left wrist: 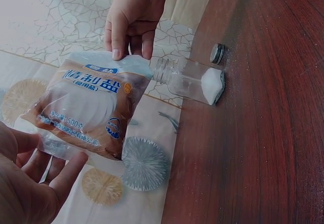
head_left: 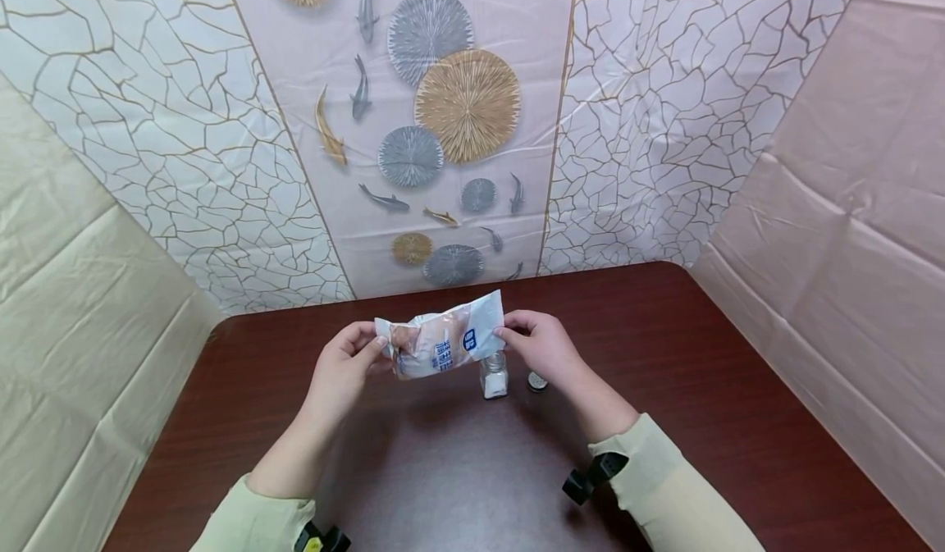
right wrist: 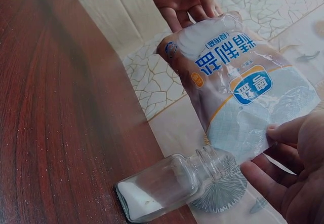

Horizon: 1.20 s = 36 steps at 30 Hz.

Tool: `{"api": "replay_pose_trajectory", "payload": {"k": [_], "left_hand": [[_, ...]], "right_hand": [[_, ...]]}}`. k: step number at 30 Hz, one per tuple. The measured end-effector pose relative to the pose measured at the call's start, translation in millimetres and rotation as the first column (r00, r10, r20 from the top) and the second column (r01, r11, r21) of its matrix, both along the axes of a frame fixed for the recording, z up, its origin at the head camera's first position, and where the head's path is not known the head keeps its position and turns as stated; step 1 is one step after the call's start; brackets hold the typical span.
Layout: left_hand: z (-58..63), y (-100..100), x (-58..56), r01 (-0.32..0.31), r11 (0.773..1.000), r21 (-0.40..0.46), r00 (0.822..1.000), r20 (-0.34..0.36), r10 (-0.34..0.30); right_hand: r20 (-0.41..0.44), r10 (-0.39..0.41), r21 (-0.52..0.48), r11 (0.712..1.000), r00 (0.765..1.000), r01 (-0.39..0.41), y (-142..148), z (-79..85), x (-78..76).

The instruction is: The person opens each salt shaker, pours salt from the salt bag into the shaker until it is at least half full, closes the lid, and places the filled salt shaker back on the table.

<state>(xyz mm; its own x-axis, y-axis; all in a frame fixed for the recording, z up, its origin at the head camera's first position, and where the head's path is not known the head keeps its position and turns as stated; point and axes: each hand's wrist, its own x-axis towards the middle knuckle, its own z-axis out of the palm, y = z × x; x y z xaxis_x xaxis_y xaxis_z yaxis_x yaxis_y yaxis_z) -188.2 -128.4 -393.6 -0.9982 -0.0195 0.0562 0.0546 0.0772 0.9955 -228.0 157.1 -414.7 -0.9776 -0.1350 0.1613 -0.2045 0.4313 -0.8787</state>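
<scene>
Between both hands a salt bag [head_left: 435, 347] hangs stretched sideways above the table, its printed label facing me. My left hand [head_left: 341, 371] pinches one end, thumb in front and fingers behind. At the other end my right hand [head_left: 545, 345] pinches a pale corner between thumb and fingers. Just under that end stands an uncapped glass jar [right wrist: 162, 183] with white salt at its bottom. In the right wrist view, the bag's edge [right wrist: 238, 153] overlaps the jar's threaded mouth [right wrist: 212, 163]. A round lid [left wrist: 217, 53] lies on the table beside the jar.
The dark red wooden table [head_left: 443, 470] carries fine white grains, visible in the right wrist view. Behind it hangs a patterned cloth [head_left: 480, 199], with beige cloth walls [head_left: 849, 232] at both sides. Black wrist cameras [head_left: 591, 478] are strapped to both sleeves.
</scene>
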Motion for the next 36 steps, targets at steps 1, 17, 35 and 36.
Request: {"api": "replay_pose_trajectory", "payload": {"k": [1, 17, 35, 36], "left_hand": [[0.1, -0.1, 0.1, 0.0, 1.0, -0.001, 1.0, 0.001, 0.0], [2.1, 0.0, 1.1, -0.002, 1.0, -0.009, 1.0, 0.0, 0.002], [3.6, 0.9, 1.8, -0.002, 1.0, -0.007, 1.0, 0.018, 0.002], [3.6, 0.9, 1.7, 0.0, 1.0, -0.004, 1.0, 0.016, 0.0]], "right_hand": [[-0.001, -0.002, 0.003, 1.0, 1.0, 0.002, -0.1, 0.2, 0.0], [0.01, -0.016, 0.023, 1.0, 1.0, 0.015, 0.0, 1.7, 0.9], [-0.004, -0.009, 0.028, 1.0, 1.0, 0.01, 1.7, 0.5, 0.6], [-0.005, -0.01, 0.029, 1.0, 1.0, 0.01, 1.8, 0.6, 0.8]]}}
